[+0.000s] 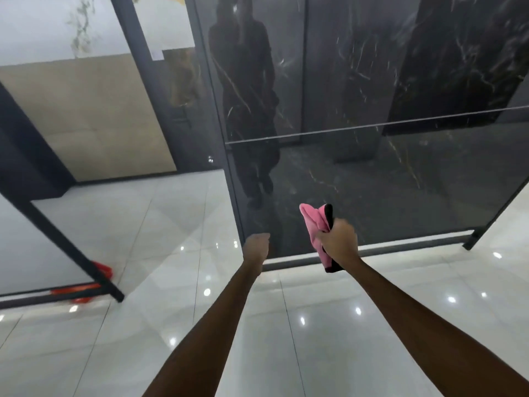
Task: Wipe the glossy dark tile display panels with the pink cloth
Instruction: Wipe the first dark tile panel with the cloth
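Head view: our right hand (340,239) grips the pink cloth (316,224), nearest the lower dark tile panel (400,179) straight ahead; left hand (256,247) looks curled, empty.

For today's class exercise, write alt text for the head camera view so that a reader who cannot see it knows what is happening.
A person's right hand grips a bunched pink cloth in front of a glossy dark tile display panel veined with pale lines. The left hand, fingers curled and empty, reaches toward the panel's lower left edge. Both bare forearms stretch over a shiny white tiled floor.
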Available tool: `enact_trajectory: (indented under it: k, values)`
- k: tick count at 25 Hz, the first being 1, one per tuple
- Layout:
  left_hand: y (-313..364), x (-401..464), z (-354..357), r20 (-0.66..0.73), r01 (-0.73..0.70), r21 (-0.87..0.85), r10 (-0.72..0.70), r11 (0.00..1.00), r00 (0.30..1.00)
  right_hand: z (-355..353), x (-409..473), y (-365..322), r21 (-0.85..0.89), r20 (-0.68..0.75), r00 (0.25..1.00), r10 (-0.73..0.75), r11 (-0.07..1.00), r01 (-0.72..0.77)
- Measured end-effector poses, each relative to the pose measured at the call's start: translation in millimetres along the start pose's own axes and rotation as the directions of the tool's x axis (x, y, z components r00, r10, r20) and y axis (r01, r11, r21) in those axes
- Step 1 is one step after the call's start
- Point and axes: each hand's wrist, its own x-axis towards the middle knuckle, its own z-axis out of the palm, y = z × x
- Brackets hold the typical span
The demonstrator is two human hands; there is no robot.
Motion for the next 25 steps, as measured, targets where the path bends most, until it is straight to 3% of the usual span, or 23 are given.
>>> enact_trajectory:
  k: [4,8,11,15,18,21,23,25]
  values:
    - [115.8,84.8,-10.1,-0.107,-0.244,0.019,0.244,0.97,0.964,6.9,121.0,-65.2,0.03,-0.107,0.993,-0.044,0.998,0.048]
    - [254.2,142.3,-24.5,-0.164,-0.512,0.092,0.52,0.854,0.838,3.0,235.8,-144.6,0.154,-0.229,0.966,-0.122,0.975,0.159]
    - [379.9,175.9,-47.6,-0.247,-0.714,0.207,0.742,0.669,0.623,-22.2,319.2,-227.0,0.241,-0.371,0.9,-0.23,0.912,0.333]
    - [515.5,191.3,-79.9,-0.326,-0.849,0.399,0.919,0.346,0.221,-67.9,390.4,-333.0,0.158,-0.57,0.722,-0.392,0.81,0.565]
    - [608.7,195.9,-107.3,-0.255,-0.806,0.584,0.965,0.098,-0.068,-103.6,428.2,-398.8,0.024,-0.684,0.544,-0.486,0.73,0.683]
    - [689.4,199.4,-138.8,-0.043,-0.529,0.838,0.951,-0.134,-0.308,-142.4,461.9,-449.8,-0.118,-0.803,0.332,-0.496,0.677,0.727]
    - [730.6,199.1,-159.1,0.091,-0.337,0.913,0.92,-0.23,-0.38,-179.1,486.8,-485.2,-0.161,-0.862,0.256,-0.437,0.715,0.68]
    - [762.4,204.4,-178.3,0.173,-0.218,0.938,0.909,-0.269,-0.379,-219.0,518.9,-515.9,-0.173,-0.865,0.26,-0.429,0.742,0.648]
